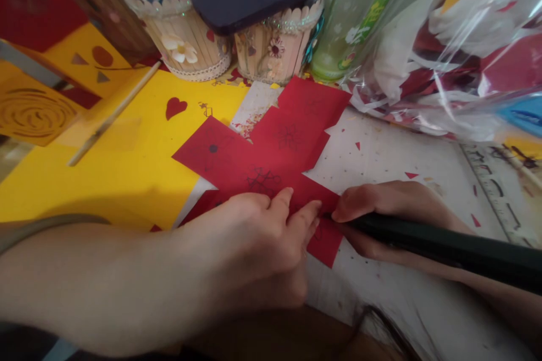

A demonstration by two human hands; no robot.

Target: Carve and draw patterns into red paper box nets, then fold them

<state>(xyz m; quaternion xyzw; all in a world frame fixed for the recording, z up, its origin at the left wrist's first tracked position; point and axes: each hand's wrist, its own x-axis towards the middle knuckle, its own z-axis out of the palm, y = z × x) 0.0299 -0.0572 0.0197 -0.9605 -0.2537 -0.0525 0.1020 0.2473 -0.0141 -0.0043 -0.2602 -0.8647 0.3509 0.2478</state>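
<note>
Left hand (258, 237), fingers (304, 218) half-open, pressing red paper (271, 152) | notched outline, dark flower sketches (290, 135) | right fingers (361, 201) closed round black tool (440, 243)

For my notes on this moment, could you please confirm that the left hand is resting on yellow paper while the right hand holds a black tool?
Not quite: the head view shows the left hand resting on red paper, not yellow. The right hand does hold a black tool.
</note>
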